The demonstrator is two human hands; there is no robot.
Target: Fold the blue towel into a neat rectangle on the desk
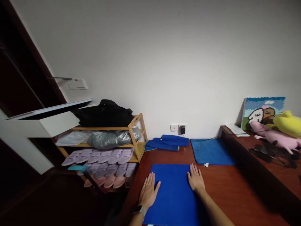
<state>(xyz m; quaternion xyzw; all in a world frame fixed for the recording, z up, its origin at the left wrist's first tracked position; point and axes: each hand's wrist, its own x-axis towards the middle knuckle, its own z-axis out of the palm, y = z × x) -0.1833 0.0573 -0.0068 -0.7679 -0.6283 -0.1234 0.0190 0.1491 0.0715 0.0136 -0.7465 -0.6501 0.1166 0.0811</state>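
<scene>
A bright blue cloth (172, 194) lies spread flat on the reddish-brown wooden table (225, 185). My left hand (149, 190) rests open at the cloth's left edge, fingers stretched out and thumb apart; a watch is on that wrist. On the cloth's right edge, near its far corner, my right hand (196, 179) lies flat with its fingers extended. Neither hand grasps anything. Farther back, folded blue cloths (166, 142) lie against the wall. To their right is another flat blue cloth (213, 151), with a small white tag (206, 164) at its front edge.
Left of the table stands a wooden rack (137, 138) with lilac and pink slippers (105, 157), plastic-wrapped items and a black bag (105, 114). A black plug (182, 129) sits in the wall socket. Plush toys (277, 135) and cables occupy the raised surface at right.
</scene>
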